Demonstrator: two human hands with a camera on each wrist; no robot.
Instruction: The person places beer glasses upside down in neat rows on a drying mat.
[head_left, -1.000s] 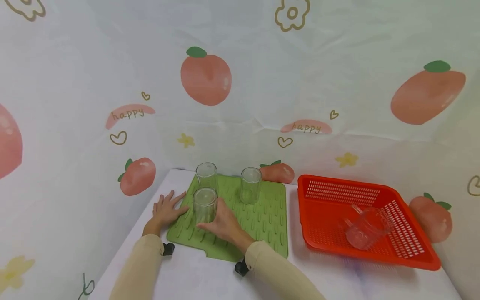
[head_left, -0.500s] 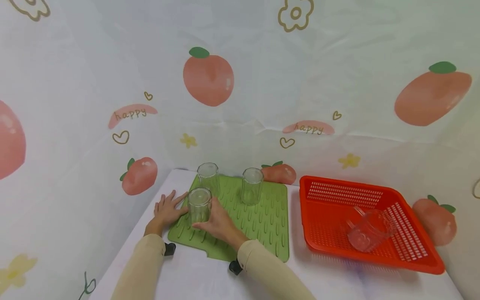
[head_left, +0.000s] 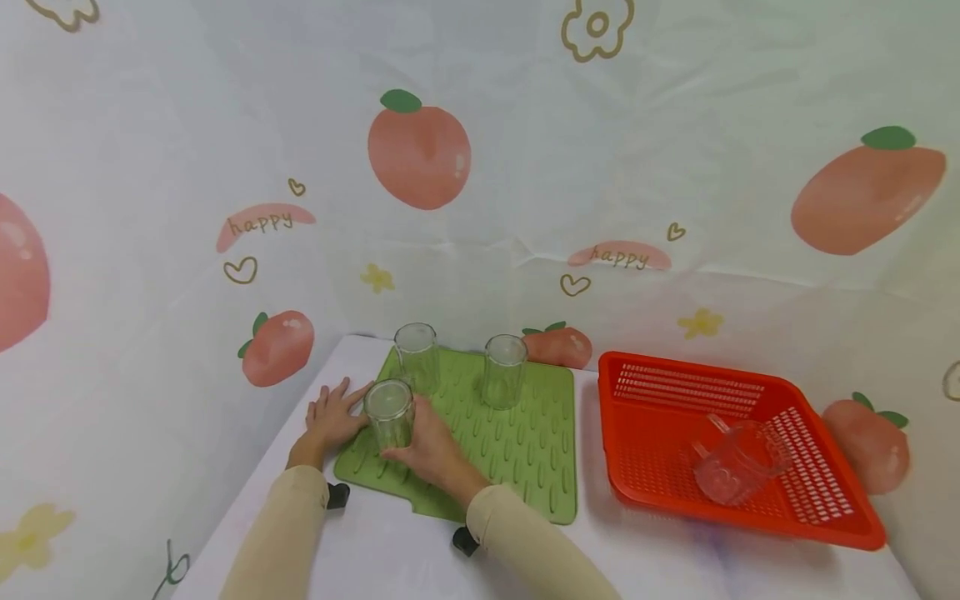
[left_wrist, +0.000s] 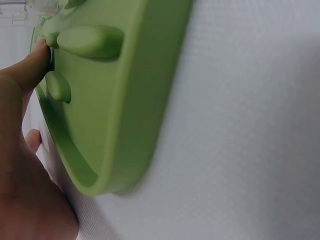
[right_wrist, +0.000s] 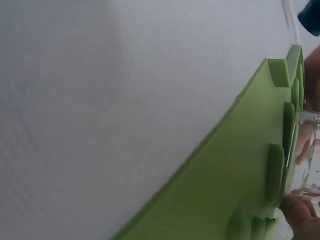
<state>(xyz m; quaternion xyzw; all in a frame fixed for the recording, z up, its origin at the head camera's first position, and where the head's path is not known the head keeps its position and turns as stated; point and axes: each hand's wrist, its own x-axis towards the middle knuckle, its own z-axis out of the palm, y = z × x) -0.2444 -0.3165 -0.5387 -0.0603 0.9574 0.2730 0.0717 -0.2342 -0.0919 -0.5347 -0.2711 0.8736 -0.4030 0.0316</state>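
My right hand (head_left: 435, 446) grips a clear glass mug (head_left: 388, 421) from its right side, thumb at the front. The mug is over the left part of a green ridged mat (head_left: 536, 450). Close to its left is my left hand (head_left: 330, 421), fingers spread, resting at the mat's left edge. In the left wrist view, a finger (left_wrist: 37, 57) touches the mat beside a ridge. Behind the held mug stands one clear glass (head_left: 420, 362); another (head_left: 504, 375) stands further right, both on the mat. In the right wrist view, fingertips (right_wrist: 296, 209) show low beside the glass.
To the right of the mat sits a red perforated basket (head_left: 611, 450). Inside it a clear glass mug (head_left: 735, 467) lies tilted, handle toward the upper left. A patterned cloth wall (head_left: 480, 208) rises behind the white table (head_left: 390, 558).
My right hand has carried the mug a little to the left, closer to my left hand. The left hand, the other glasses and the basket stay where they were.
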